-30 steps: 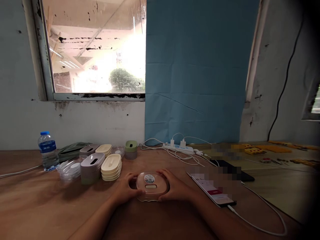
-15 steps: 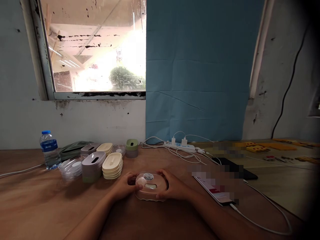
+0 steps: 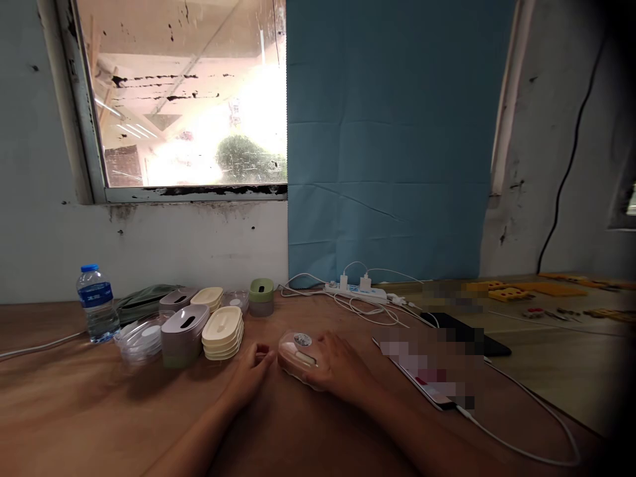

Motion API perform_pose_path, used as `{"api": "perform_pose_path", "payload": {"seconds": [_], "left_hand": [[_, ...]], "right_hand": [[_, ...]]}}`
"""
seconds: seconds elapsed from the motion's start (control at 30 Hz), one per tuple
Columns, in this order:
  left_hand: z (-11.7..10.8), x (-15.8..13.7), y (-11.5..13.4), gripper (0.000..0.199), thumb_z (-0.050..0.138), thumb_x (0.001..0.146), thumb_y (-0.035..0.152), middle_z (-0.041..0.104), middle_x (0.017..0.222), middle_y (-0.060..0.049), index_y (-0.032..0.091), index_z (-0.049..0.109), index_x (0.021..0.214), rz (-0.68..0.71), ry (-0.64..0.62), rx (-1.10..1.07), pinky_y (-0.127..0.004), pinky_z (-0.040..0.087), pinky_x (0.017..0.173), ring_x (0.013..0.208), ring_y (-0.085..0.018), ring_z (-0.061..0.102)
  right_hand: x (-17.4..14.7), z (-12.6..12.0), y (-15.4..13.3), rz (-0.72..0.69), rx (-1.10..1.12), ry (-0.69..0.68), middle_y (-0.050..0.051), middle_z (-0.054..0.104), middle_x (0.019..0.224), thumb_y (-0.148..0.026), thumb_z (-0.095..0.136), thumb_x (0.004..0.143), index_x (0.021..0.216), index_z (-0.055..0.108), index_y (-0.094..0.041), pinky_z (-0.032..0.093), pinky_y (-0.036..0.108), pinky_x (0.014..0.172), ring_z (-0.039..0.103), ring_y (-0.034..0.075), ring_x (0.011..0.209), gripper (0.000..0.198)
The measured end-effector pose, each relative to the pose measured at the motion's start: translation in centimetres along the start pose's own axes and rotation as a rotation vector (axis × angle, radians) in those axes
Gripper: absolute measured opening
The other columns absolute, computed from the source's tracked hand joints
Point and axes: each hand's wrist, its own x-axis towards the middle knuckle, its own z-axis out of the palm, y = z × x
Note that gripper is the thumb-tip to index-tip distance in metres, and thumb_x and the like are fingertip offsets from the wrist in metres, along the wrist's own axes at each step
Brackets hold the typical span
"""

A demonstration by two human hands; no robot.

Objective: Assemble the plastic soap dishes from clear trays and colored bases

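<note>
My right hand [image 3: 342, 368] grips a clear oval plastic container [image 3: 293, 351] from its right side. The container sits on the brown table in front of me, turned at a slant. It bears a round printed sticker and a pale elongated slot on top; its far right end is hidden by my fingers. My left hand [image 3: 253, 371] rests on the table just left of it, not touching it. The left fingers are loosely curved, with a gap to the thumb and nothing seen between them. A stack of cream oval lids [image 3: 222, 331] stands beyond my left hand.
Purple-grey slotted containers [image 3: 185, 331], clear plastic pieces [image 3: 142, 338] and a water bottle [image 3: 94, 301] stand at left. Behind is a green slotted container [image 3: 261, 295]. A power strip [image 3: 358, 292] with cables lies at the back; a charging phone [image 3: 422, 377] lies to the right.
My left hand has let go of the clear container and moved slightly left. The container has turned aslant in my right hand. The camera view has shifted a little.
</note>
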Motion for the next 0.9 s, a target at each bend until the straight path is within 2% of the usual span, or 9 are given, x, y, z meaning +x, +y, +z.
{"api": "perform_pose_path", "payload": {"seconds": [0.07,0.17,0.23,0.3,0.4,0.5,0.67,0.9], "left_hand": [[-0.2,-0.1,0.2,0.027,0.052,0.071,0.039,0.057,0.092,-0.009,0.015,0.052,0.084,0.003,0.018,0.095,-0.031,0.041,0.077,0.086,-0.021,0.056],[-0.5,-0.3,0.5,0.019,0.053,0.068,0.030,0.054,0.087,-0.007,0.015,0.052,0.080,0.038,0.014,0.159,-0.029,0.042,0.072,0.081,-0.020,0.056],[-0.7,-0.3,0.6,0.015,0.051,0.067,0.026,0.053,0.085,-0.006,0.015,0.052,0.077,0.069,0.012,0.176,-0.029,0.042,0.070,0.078,-0.019,0.056],[-0.9,-0.3,0.6,0.013,0.050,0.067,0.025,0.051,0.083,-0.005,0.015,0.053,0.075,0.101,0.019,0.195,-0.028,0.042,0.068,0.074,-0.017,0.056],[-1.2,-0.2,0.7,0.012,0.048,0.068,0.025,0.050,0.082,-0.003,0.016,0.054,0.073,0.160,0.032,0.246,-0.027,0.041,0.064,0.067,-0.015,0.054],[-1.3,-0.1,0.7,0.012,0.045,0.070,0.025,0.049,0.081,-0.002,0.017,0.054,0.072,0.182,0.038,0.307,-0.025,0.040,0.060,0.062,-0.013,0.050],[-1.5,0.0,0.4,0.012,0.043,0.070,0.023,0.049,0.080,-0.001,0.017,0.053,0.071,0.184,0.042,0.365,-0.025,0.040,0.059,0.059,-0.012,0.049],[-1.7,0.3,0.0,0.012,0.042,0.070,0.022,0.050,0.079,-0.001,0.017,0.053,0.070,0.184,0.064,0.386,-0.026,0.039,0.058,0.057,-0.011,0.048]], "right_hand": [[0.7,0.4,1.2,0.079,-0.095,0.091,0.012,0.055,0.096,-0.052,0.066,0.054,0.098,0.052,-0.019,0.036,0.042,0.082,0.049,0.034,0.095,0.057],[1.5,0.4,3.0,0.134,-0.132,0.162,0.016,0.048,0.107,-0.046,0.063,0.059,0.104,0.048,-0.016,0.030,0.046,0.087,0.040,0.038,0.106,0.056],[1.7,0.2,3.8,0.100,-0.122,0.167,0.014,0.041,0.116,-0.036,0.064,0.057,0.111,0.042,-0.016,0.027,0.044,0.093,0.033,0.035,0.114,0.061],[1.6,0.1,4.2,0.045,-0.105,0.159,0.011,0.039,0.117,-0.027,0.062,0.055,0.114,0.039,-0.018,0.028,0.039,0.094,0.034,0.029,0.114,0.063],[1.5,0.4,4.2,-0.022,-0.091,0.160,0.008,0.042,0.112,-0.019,0.055,0.058,0.110,0.043,-0.020,0.031,0.036,0.093,0.039,0.025,0.108,0.053],[2.2,1.1,4.4,-0.048,-0.100,0.178,0.008,0.041,0.114,-0.017,0.052,0.062,0.108,0.046,-0.021,0.029,0.036,0.094,0.037,0.025,0.110,0.046],[5.5,2.7,6.0,-0.019,-0.153,0.224,0.011,0.037,0.121,-0.018,0.052,0.067,0.109,0.049,-0.017,0.028,0.037,0.095,0.034,0.026,0.114,0.042],[10.4,4.5,8.5,0.023,-0.228,0.257,0.011,0.043,0.121,-0.013,0.052,0.070,0.116,0.048,-0.016,0.025,0.036,0.098,0.033,0.027,0.116,0.046]]}}
